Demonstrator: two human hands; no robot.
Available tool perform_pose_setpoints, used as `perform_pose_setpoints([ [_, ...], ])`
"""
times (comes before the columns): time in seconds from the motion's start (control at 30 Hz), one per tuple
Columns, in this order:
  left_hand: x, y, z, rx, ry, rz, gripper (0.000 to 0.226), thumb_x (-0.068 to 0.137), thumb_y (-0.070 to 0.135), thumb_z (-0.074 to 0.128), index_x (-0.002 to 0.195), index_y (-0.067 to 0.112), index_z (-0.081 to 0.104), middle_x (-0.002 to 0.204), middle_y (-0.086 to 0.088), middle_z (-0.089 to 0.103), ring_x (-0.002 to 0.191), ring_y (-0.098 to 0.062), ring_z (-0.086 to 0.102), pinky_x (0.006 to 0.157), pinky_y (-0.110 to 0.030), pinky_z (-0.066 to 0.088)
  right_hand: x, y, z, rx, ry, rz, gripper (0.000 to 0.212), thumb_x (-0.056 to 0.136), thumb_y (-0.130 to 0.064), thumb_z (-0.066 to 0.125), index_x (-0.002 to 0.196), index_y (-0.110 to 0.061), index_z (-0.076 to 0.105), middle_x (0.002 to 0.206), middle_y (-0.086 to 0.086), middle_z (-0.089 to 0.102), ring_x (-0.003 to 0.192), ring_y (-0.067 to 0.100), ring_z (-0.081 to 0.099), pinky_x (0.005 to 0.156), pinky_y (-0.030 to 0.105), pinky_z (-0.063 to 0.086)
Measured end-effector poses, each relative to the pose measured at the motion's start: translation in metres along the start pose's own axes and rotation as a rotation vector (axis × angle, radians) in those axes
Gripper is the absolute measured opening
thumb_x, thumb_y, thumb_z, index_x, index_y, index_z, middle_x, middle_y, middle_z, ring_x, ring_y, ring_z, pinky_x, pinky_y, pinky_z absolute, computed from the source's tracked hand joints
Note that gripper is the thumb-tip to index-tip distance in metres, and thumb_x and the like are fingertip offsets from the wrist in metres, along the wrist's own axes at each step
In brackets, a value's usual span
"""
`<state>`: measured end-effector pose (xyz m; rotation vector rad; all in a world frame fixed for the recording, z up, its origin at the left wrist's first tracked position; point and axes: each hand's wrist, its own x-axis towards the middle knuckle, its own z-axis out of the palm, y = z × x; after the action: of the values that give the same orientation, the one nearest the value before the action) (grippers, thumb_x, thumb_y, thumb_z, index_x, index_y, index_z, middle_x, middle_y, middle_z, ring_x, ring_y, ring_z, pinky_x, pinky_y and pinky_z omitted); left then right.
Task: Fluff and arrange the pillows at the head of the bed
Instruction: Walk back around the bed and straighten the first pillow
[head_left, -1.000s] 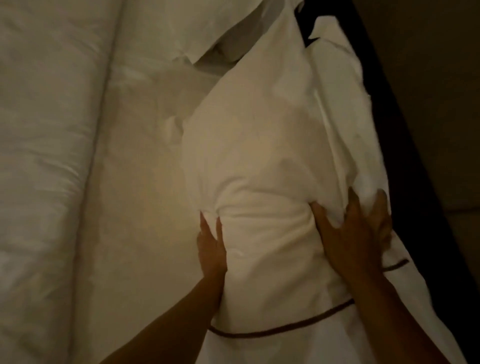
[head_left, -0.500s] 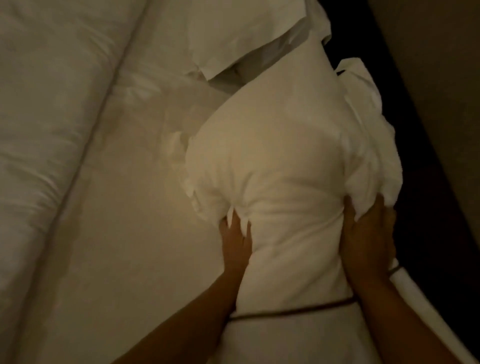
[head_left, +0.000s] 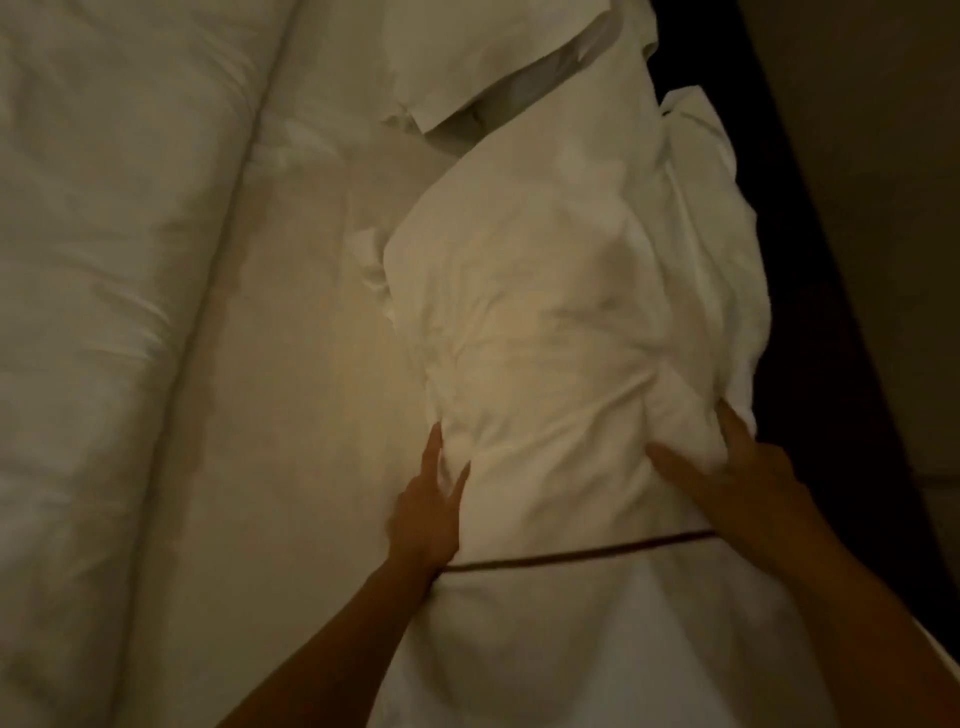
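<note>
A white pillow with a thin dark piping line near its lower end lies lengthwise on the bed, creased across its middle. My left hand presses flat against its left side, fingers apart. On the pillow's right edge, my right hand grips bunched pillowcase fabric. A second white pillow lies beyond it at the top, its open case flap hanging over the first pillow's far end.
A rolled white duvet runs down the left side. The bare sheet lies between duvet and pillow. A dark gap and a dim wall or headboard panel run along the right.
The pillow was lifted and plumped half a second ago and is now pressed lower and more creased. Both hands stay on its sides, the right hand spreading further across the front.
</note>
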<state>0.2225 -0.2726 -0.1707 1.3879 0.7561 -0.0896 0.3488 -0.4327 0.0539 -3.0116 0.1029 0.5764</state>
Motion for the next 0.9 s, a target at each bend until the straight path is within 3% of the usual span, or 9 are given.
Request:
perform_pose_setpoints([
  [0.13, -0.053, -0.02, 0.003, 0.009, 0.042, -0.043, 0.072, 0.079, 0.072, 0.026, 0.147, 0.049, 0.015, 0.13, -0.017, 0.041, 0.113, -0.031, 0.048, 0.101, -0.036, 0.034, -0.061, 0.027, 0.012, 0.02, -0.027, 0.018, 0.107, 0.039, -0.101, 0.048, 0.124, -0.081, -0.013, 0.16, 0.005, 0.005, 0.138, 0.047, 0.024, 0.105, 0.066, 0.031],
  [0.27, -0.107, -0.043, 0.007, -0.027, 0.055, -0.055, 0.069, 0.074, 0.081, 0.021, 0.14, 0.063, 0.01, 0.113, -0.008, 0.056, 0.097, -0.025, 0.058, 0.093, -0.04, 0.046, -0.101, 0.05, 0.03, -0.089, 0.031, 0.057, 0.105, 0.04, -0.104, 0.037, 0.124, -0.078, -0.021, 0.161, 0.005, -0.002, 0.139, 0.047, 0.018, 0.107, 0.067, 0.023],
  [0.37, -0.122, -0.04, 0.009, 0.004, 0.024, -0.101, 0.073, 0.075, 0.08, 0.021, 0.144, 0.058, 0.01, 0.08, 0.011, 0.054, 0.079, -0.022, 0.063, 0.087, -0.041, 0.051, -0.122, 0.057, 0.05, -0.104, 0.102, 0.061, 0.106, 0.05, -0.098, 0.044, 0.13, -0.073, -0.021, 0.156, 0.014, 0.011, 0.132, 0.047, 0.029, 0.105, 0.062, 0.029],
  [0.4, -0.126, -0.036, 0.009, 0.005, 0.018, -0.125, 0.074, 0.076, 0.077, 0.022, 0.145, 0.054, 0.013, 0.081, 0.012, 0.055, 0.085, -0.026, 0.064, 0.087, -0.038, 0.049, -0.126, 0.057, 0.053, -0.078, 0.109, 0.061, 0.104, 0.058, -0.092, 0.05, 0.134, -0.07, -0.018, 0.151, 0.018, 0.021, 0.126, 0.045, 0.037, 0.101, 0.058, 0.035],
  [0.47, -0.134, -0.028, 0.007, 0.015, 0.029, -0.149, 0.076, 0.076, 0.077, 0.023, 0.146, 0.05, 0.019, 0.115, 0.002, 0.065, 0.112, -0.033, 0.059, 0.095, -0.037, 0.041, -0.125, 0.057, 0.047, -0.022, 0.066, 0.034, 0.094, 0.073, -0.075, 0.057, 0.143, -0.062, -0.005, 0.137, 0.022, 0.041, 0.107, 0.038, 0.052, 0.089, 0.046, 0.046],
  [0.53, -0.14, -0.017, -0.001, 0.066, 0.047, -0.134, 0.085, 0.069, 0.089, 0.018, 0.145, 0.05, 0.024, 0.139, -0.004, 0.054, 0.124, -0.034, 0.051, 0.101, -0.04, 0.037, -0.115, 0.058, 0.025, 0.006, 0.01, -0.009, 0.085, 0.08, -0.065, 0.06, 0.148, -0.054, 0.009, 0.133, 0.02, 0.051, 0.094, 0.03, 0.058, 0.078, 0.035, 0.047],
  [0.63, -0.135, -0.008, -0.015, 0.232, 0.157, -0.17, 0.092, 0.063, 0.094, 0.012, 0.141, 0.05, 0.029, 0.137, -0.003, 0.056, 0.121, -0.035, 0.053, 0.1, -0.045, 0.038, -0.098, 0.062, 0.001, 0.049, 0.067, -0.095, 0.083, 0.076, -0.065, 0.066, 0.146, -0.048, 0.027, 0.143, 0.011, 0.049, 0.116, 0.033, 0.054, 0.083, 0.03, 0.04],
  [0.77, -0.129, -0.027, -0.013, 0.408, 0.055, -0.256, 0.086, 0.069, 0.089, 0.015, 0.145, 0.049, 0.017, 0.132, -0.011, 0.059, 0.115, -0.038, 0.055, 0.096, -0.048, 0.041, -0.108, 0.069, 0.03, 0.015, -0.017, -0.019, 0.084, 0.082, -0.064, 0.06, 0.148, -0.054, 0.009, 0.145, 0.018, 0.043, 0.117, 0.039, 0.051, 0.09, 0.041, 0.046],
  [0.9, -0.13, -0.047, 0.001, 0.318, 0.117, -0.203, 0.081, 0.069, 0.086, 0.02, 0.143, 0.054, 0.017, 0.131, -0.019, 0.054, 0.117, -0.039, 0.052, 0.101, -0.049, 0.04, -0.123, 0.084, 0.06, -0.04, 0.114, 0.162, 0.093, 0.066, -0.088, 0.046, 0.132, -0.071, -0.019, 0.156, 0.014, 0.009, 0.13, 0.049, 0.026, 0.104, 0.067, 0.026],
])
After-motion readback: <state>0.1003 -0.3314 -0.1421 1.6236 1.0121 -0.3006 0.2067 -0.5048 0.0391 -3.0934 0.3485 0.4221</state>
